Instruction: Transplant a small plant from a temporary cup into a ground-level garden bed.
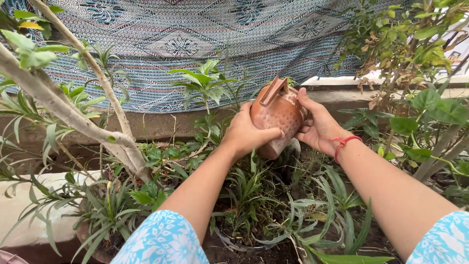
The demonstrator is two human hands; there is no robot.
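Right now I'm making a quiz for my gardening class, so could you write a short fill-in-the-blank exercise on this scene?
1. Both hands hold a reddish-brown ____ pot over the plants.
2. The right hand has a ____ thread tied at its wrist.
3. The left hand has its ____ laid across the pot's front.
4. Behind the plants hangs a patterned ____.

Missing words: clay; red; thumb; cloth
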